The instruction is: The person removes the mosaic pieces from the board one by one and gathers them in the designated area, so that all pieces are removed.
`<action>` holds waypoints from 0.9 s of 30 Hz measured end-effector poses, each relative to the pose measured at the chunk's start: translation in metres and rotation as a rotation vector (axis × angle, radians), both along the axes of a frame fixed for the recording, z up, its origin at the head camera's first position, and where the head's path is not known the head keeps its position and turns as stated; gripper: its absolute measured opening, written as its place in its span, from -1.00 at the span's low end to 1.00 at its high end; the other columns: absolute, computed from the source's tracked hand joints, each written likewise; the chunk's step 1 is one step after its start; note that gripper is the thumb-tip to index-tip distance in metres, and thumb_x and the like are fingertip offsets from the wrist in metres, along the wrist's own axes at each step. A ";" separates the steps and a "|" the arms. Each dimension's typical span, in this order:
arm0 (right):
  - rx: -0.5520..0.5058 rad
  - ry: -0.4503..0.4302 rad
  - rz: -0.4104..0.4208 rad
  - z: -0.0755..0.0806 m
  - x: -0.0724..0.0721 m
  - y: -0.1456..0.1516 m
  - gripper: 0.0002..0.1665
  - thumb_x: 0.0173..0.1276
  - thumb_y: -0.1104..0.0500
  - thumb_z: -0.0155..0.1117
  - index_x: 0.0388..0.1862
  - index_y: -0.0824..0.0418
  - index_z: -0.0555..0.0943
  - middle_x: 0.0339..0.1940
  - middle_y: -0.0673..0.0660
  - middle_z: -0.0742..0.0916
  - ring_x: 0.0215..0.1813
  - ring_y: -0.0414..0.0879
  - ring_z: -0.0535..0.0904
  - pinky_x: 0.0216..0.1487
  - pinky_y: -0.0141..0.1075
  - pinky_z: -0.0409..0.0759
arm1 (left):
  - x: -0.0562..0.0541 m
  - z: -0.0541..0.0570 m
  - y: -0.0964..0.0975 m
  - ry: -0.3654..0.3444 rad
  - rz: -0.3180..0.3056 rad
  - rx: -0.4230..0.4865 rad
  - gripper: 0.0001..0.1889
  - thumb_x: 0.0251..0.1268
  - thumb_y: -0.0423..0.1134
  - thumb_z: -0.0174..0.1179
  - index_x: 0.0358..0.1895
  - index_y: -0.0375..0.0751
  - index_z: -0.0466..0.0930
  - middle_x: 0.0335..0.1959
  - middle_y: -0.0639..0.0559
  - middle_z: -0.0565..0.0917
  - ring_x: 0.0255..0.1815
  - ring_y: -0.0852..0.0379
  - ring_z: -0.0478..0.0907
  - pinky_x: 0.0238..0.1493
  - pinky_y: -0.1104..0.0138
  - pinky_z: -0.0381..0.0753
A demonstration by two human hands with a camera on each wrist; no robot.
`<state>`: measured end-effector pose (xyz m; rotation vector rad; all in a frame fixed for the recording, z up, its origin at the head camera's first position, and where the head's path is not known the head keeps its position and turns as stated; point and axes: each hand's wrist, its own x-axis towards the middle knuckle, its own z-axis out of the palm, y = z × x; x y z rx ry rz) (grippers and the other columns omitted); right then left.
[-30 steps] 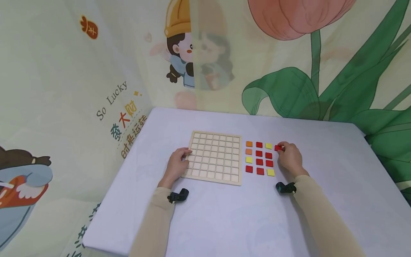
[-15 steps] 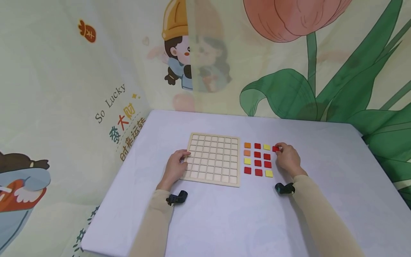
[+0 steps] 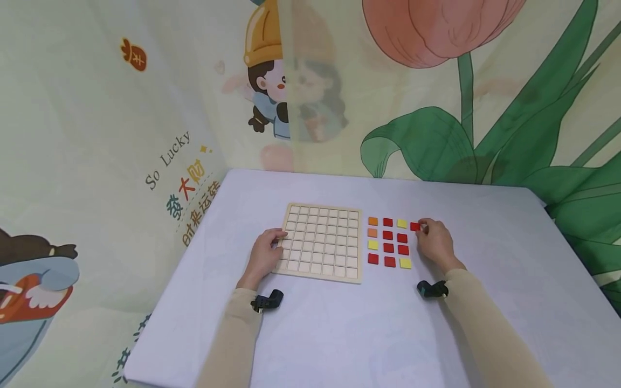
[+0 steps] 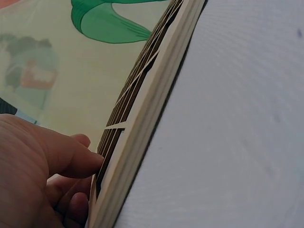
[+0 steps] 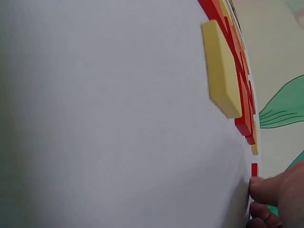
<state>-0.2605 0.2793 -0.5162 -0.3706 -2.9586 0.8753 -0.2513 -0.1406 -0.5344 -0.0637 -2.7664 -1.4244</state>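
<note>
In the head view, a square wooden grid board (image 3: 320, 242) lies flat on the white table. My left hand (image 3: 264, 253) rests against its left edge, with thumb and index finger touching the frame; in the left wrist view, the thumb meets the edge of the board (image 4: 142, 123). To the right of the board, my right hand (image 3: 436, 242) pinches a small red tile (image 3: 414, 227) by its right edge, at the end of the farthest row. The right wrist view shows the thumb at this red tile (image 5: 254, 169), the other fingers partly hidden.
Several red, yellow and orange tiles lie in rows between board and right hand, among them a yellow tile (image 3: 405, 263) nearest the front and an orange tile (image 3: 372, 221) at the back left. Printed cloth walls (image 3: 320, 156) border the table (image 3: 330, 334) behind and left.
The red tile has shifted slightly left toward the yellow one beside it, and more of it shows past the right fingertips. The left hand stays at the board; the head view has tilted slightly.
</note>
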 end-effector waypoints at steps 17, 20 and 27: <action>-0.017 0.129 0.045 0.004 0.038 0.019 -0.47 0.44 0.18 0.12 0.34 0.32 0.38 0.20 0.37 0.45 0.09 0.26 0.40 0.04 0.12 0.57 | -0.005 0.007 -0.010 -0.034 -0.015 0.027 -0.63 0.29 -0.41 0.07 0.16 -0.22 0.58 0.30 -0.08 0.47 0.19 -0.04 0.44 0.26 0.11 0.44; 0.020 0.175 0.068 0.010 0.045 0.022 -0.48 0.43 0.20 0.15 0.32 0.36 0.40 0.17 0.39 0.46 0.06 0.27 0.43 -0.03 0.13 0.57 | -0.003 0.012 -0.014 -0.082 -0.028 0.006 -0.63 0.34 -0.36 0.05 0.19 -0.17 0.55 0.31 -0.06 0.46 0.21 -0.03 0.42 0.25 0.08 0.44; 0.051 0.318 0.116 0.023 0.055 0.024 -0.55 0.39 0.27 0.19 0.23 0.35 0.48 0.16 0.38 0.48 -0.02 0.25 0.46 -0.10 0.13 0.55 | 0.000 0.024 -0.025 -0.133 -0.126 -0.101 -0.60 0.40 -0.30 0.01 0.27 -0.20 0.47 0.30 -0.13 0.46 0.25 -0.08 0.44 0.26 0.03 0.45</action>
